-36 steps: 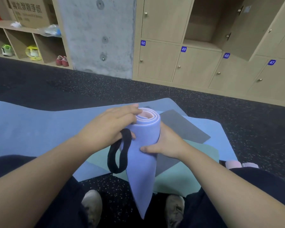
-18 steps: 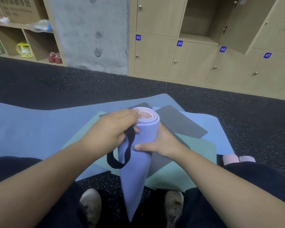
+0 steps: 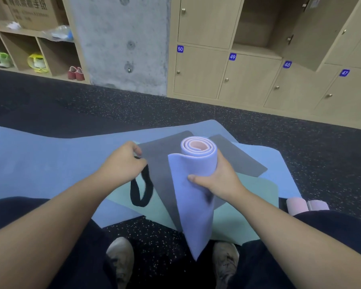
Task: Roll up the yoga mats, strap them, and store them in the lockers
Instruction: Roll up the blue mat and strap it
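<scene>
A rolled lilac yoga mat (image 3: 193, 178) with a pink inner face stands upright in front of me, its outer flap loose at the left. My right hand (image 3: 217, 180) grips it round the middle from the right. My left hand (image 3: 123, 163) is off to the left of the roll and holds a black strap loop (image 3: 141, 189) that hangs down from its fingers. Wooden lockers (image 3: 248, 80) numbered 50 to 47 line the far wall; one upper locker (image 3: 258, 24) stands open.
Flat mats lie spread on the dark floor: a blue mat (image 3: 40, 159), a grey mat (image 3: 161, 163) and a green mat (image 3: 254, 190). Two pink rolls (image 3: 306, 205) sit by my right knee. A concrete pillar (image 3: 123, 42) and shoe shelves (image 3: 29, 53) are at the back left.
My left hand has come off the top of the roll and moved left, carrying the black strap away from the mat. The roll's outer flap has loosened.
</scene>
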Tool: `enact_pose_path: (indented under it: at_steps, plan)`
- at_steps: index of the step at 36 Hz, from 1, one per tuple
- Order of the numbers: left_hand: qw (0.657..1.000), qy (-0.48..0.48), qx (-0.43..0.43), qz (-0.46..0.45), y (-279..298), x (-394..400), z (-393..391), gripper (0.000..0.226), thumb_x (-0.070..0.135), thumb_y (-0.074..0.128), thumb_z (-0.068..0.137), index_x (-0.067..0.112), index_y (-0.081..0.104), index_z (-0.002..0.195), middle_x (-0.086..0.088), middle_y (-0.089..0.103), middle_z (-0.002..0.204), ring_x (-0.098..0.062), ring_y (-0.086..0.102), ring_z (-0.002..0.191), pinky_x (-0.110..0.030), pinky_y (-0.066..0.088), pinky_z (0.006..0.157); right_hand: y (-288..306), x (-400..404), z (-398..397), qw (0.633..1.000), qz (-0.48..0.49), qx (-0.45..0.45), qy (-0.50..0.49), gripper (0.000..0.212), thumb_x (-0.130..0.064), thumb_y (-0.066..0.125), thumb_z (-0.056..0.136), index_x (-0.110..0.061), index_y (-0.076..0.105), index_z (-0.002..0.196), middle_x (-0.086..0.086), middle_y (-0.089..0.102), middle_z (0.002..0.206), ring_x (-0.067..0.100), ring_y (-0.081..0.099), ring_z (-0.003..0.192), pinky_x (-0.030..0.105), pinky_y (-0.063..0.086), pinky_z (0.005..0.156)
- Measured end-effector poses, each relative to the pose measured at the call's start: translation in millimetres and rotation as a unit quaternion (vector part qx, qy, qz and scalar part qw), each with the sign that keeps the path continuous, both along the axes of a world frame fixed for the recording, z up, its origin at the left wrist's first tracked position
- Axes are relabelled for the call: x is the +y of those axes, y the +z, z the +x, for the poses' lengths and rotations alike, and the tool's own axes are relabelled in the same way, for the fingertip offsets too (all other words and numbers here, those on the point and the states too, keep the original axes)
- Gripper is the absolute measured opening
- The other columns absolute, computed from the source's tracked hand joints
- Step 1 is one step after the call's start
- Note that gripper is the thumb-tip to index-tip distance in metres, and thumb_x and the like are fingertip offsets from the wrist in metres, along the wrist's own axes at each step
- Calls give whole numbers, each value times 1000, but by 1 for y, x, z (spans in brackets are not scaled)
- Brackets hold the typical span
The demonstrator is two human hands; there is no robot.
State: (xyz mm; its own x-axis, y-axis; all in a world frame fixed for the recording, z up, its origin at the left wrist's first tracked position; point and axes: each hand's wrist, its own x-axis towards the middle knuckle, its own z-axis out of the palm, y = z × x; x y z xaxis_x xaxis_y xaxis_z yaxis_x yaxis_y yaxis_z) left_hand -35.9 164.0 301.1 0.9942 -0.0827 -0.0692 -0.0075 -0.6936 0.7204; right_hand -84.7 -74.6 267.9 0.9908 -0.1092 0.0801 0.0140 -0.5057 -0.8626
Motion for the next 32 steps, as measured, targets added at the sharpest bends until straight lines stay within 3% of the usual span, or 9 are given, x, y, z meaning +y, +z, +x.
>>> enact_pose_path:
  at_steps: [5,8,12,14,16,19,22,27,32]
  plan:
    - [980,20,53,-193,4,-8,-5,23,8,57,88,14,48,108,-8,65,74,-20,60,64,-36,49,69,2,4,-2,1000,-8,-6,-10,73,-29,87,62,-39,49,123,-25,62,116,-3,58,109,21,46,89]
    - [957,-20,71,-280,10,-16,-14,23,14,64,90,20,48,105,-15,69,95,-19,65,71,-46,54,77,5,9,-2,1000,-9,-15,-21,73,-28,88,63,-38,49,124,-26,61,114,-5,57,107,16,44,85]
    - [917,-65,52,-389,19,-25,-29,20,8,39,102,23,51,108,0,64,120,-22,70,87,-50,57,75,9,14,-1,999,-12,-25,-44,72,-26,87,64,-39,47,123,-25,60,112,0,57,105,14,42,79]
    - [917,-95,18,-387,21,-26,-32,37,-3,30,100,26,53,109,7,61,125,-22,71,89,-51,56,74,9,16,0,998,-16,-25,-54,71,-27,87,64,-40,45,120,-24,60,110,3,58,104,17,44,79]
    - [926,-130,-16,-354,19,-25,-31,54,-14,29,94,33,50,109,16,58,124,-20,71,82,-40,55,65,9,17,1,998,-23,-21,-56,71,-29,87,63,-42,44,119,-22,60,110,6,58,105,23,46,83]
    - [949,-152,-83,-263,12,-25,-30,63,-10,50,88,48,39,111,18,54,117,-15,67,76,-33,57,64,9,21,1,998,-26,-24,-53,73,-30,87,63,-42,43,120,-22,61,112,6,58,106,27,48,88]
    - [963,-108,-139,-202,7,-27,-27,58,5,69,80,36,31,111,12,49,113,1,59,85,-18,49,62,8,26,1,998,-17,-34,-59,75,-31,88,62,-41,43,121,-24,60,110,4,59,106,26,48,87]
    - [954,-96,-161,-235,7,-33,-29,62,-1,71,75,37,29,98,16,49,107,-2,53,88,-39,54,82,11,31,0,997,26,-37,-62,79,-40,91,58,-42,46,123,-28,62,110,-5,59,105,26,50,87]
    - [944,-114,-133,-279,2,-38,-35,64,15,78,66,44,33,100,12,46,119,15,48,98,-35,50,98,16,37,-2,998,33,-34,-49,77,-43,91,54,-49,47,117,-32,62,109,-14,58,101,21,49,82]
